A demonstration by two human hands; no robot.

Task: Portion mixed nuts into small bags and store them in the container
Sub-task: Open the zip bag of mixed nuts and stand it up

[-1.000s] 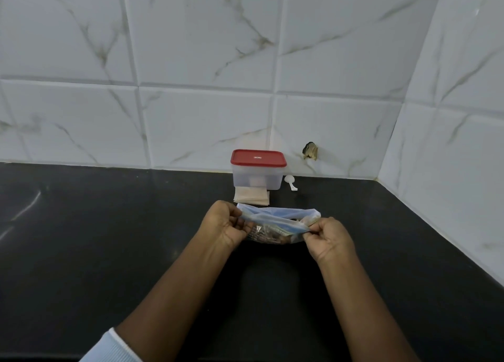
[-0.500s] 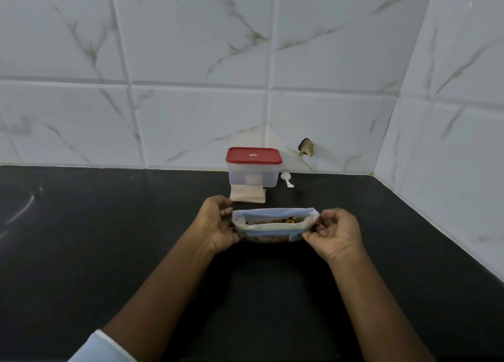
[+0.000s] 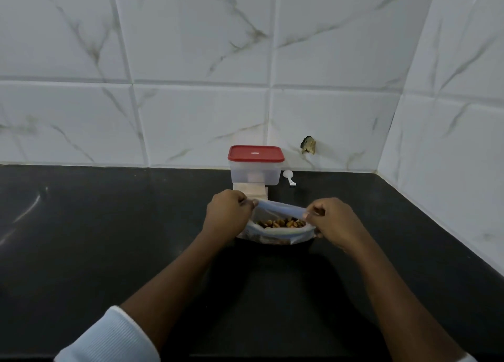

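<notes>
A clear plastic bag of mixed nuts [image 3: 278, 232] stands on the black counter [image 3: 109, 239] with its mouth pulled wide, brown nuts [image 3: 281, 223] showing inside. My left hand [image 3: 227, 215] pinches the bag's far rim at its left end. My right hand [image 3: 331, 221] pinches the rim at the right end. Behind them stands a clear container with a red lid [image 3: 255, 165], shut. A stack of small beige bags [image 3: 252, 191] lies in front of it, partly hidden by my left hand. A white scoop [image 3: 289, 177] lies to the container's right.
White marble-patterned tiles form the back wall and the right wall [image 3: 450, 143], meeting in a corner at the right. A chipped hole [image 3: 308, 145] marks the back wall. The counter stretches far to the left.
The bag's mouth has gone from nearly closed to pulled wide open, so the nuts now show. Both hands have kept their grip on the rim.
</notes>
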